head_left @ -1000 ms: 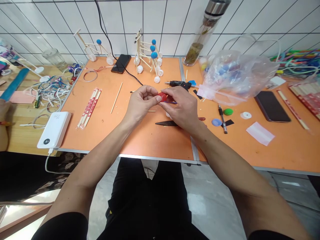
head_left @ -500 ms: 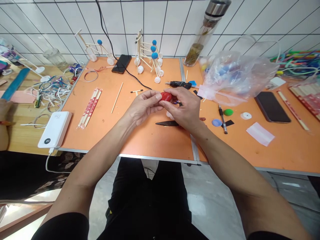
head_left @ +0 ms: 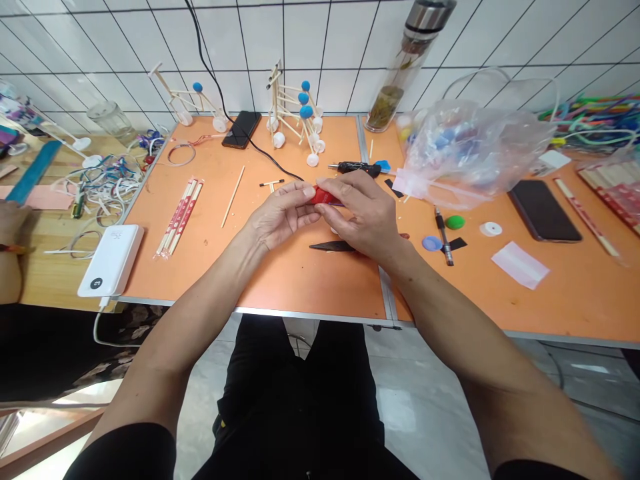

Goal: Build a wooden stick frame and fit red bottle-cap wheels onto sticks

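A red bottle cap (head_left: 324,195) is pinched between my two hands above the table. My left hand (head_left: 285,212) holds its left side with thumb and fingertips. On the other side, the thumb and fingers of my right hand (head_left: 361,210) are closed on the cap and hide part of it. Below my right hand lies a dark pointed blade (head_left: 331,246), its rear end covered. Just beyond the hands is a black glue-gun-like tool (head_left: 356,168) with a metal tip. A small stick piece with black ends (head_left: 272,183) lies near my left fingers.
Stick models with blue balls (head_left: 293,110) stand at the back. Wrapped chopsticks (head_left: 180,217) and a power bank (head_left: 111,260) are on the left, where another person's hand (head_left: 11,223) rests. Rightward are a pen (head_left: 443,237), a green cap (head_left: 455,222), a phone (head_left: 544,210) and a plastic bag (head_left: 475,153).
Both hands have shifted slightly left with the red bottle cap, and my right fingers now cover more of it. The view has turned a little.
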The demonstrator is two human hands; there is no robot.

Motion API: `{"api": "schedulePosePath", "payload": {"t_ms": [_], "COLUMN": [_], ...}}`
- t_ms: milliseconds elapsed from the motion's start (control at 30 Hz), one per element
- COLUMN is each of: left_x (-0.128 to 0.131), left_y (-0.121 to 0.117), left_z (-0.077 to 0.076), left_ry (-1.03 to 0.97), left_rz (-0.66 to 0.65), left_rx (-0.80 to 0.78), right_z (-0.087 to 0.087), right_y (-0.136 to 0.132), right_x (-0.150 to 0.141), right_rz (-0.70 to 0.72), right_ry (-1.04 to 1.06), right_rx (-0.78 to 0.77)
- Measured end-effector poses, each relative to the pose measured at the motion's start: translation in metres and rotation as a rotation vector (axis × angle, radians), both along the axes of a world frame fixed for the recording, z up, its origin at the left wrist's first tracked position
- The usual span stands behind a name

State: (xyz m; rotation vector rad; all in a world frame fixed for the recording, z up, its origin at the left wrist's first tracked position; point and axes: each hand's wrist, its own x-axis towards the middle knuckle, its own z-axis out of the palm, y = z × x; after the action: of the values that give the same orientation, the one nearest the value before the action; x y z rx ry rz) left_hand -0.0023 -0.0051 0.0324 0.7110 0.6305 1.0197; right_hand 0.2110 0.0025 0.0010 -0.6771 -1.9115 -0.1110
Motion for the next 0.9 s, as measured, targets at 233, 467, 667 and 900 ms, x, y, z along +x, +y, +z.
{"api": "schedulePosePath", "payload": {"t_ms": [233, 467, 667, 900], "left_x": [0.001, 0.005, 0.006, 0.010], "left_y": [0.003, 0.001, 0.001, -0.005], "left_z": [-0.003, 0.000, 0.003, 0.009], "left_ry": [0.084, 0.140, 0.131, 0.268], "left_rz": [0.056, 0.111, 0.062, 0.152], "left_rx": [0.116, 0.229, 0.133, 0.133], "right_z": [0.009, 0.017, 0.015, 0.012], "right_y": [-0.004, -0.006, -0.004, -0.004], "right_x": [-0.002, -0.007, -0.007, -0.008], "right_rz": [0.120, 0.325, 0.357, 0.289], "right_ry": [0.201, 0.503, 0.591, 0.505], "right_rx": [-0.333, -0.745, -0.918, -0.880]}}
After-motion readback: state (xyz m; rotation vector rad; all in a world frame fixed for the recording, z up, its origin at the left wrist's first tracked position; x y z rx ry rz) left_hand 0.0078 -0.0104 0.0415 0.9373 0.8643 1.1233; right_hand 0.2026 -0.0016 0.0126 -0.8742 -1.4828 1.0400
